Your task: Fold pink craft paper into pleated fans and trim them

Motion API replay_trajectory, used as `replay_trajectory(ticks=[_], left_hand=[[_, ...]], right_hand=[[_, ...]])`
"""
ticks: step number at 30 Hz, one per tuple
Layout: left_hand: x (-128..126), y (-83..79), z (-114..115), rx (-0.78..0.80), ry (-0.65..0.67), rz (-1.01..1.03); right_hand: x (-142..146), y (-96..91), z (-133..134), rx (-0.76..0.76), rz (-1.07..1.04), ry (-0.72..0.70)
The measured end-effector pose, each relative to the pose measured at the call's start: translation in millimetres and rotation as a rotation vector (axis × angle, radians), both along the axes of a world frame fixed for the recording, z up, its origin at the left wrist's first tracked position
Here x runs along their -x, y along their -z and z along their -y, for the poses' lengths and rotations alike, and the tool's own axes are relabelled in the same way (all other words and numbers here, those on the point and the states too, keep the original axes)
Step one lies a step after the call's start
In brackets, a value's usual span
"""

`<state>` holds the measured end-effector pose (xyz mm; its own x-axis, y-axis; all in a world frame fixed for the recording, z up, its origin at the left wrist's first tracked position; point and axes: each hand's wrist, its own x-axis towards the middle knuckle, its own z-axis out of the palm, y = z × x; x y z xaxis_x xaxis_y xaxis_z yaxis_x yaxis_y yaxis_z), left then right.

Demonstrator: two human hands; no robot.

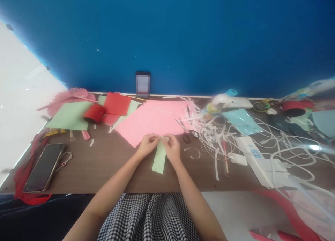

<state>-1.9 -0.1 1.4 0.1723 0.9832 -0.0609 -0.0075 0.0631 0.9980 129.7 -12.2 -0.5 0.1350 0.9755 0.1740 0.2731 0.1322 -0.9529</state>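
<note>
Both hands meet at the far end of a pale green paper strip point(159, 160), above the brown table. My left hand point(148, 144) pinches the strip's left corner between thumb and fingers. At its right corner, my right hand point(172, 148) does the same, fingertips close to the left ones. The strip's near end points toward me, and a lengthwise crease or edge shows along it. Just beyond my hands lies a large pink paper sheet point(154, 120). Black-handled scissors point(186, 136) rest right of the sheet.
To the left lie a phone point(44, 167), a green sheet point(69, 117), a red ribbon roll point(94, 114) and red paper point(117, 104). Another phone point(143, 84) leans on the blue wall. On the right are a glue bottle point(220, 103), paper scraps, tangled cables and a power strip point(253, 160).
</note>
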Motion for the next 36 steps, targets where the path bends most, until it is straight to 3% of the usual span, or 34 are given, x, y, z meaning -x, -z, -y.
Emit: replay_trajectory(ticks=[17, 23, 36], left_hand=[[-1.5, 0.4, -0.6, 0.048, -0.07, -0.039], [-0.7, 1.4, -1.1, 0.067, -0.072, -0.008], [-0.6, 2.1, -1.2, -0.082, -0.03, -0.055]], right_hand=[[1.7, 4.0, -1.1, -0.015, -0.003, -0.032], [1.4, 3.2, -1.4, 0.033, -0.123, -0.064], [-0.7, 8.1, -3.3, 0.032, -0.08, -0.059]])
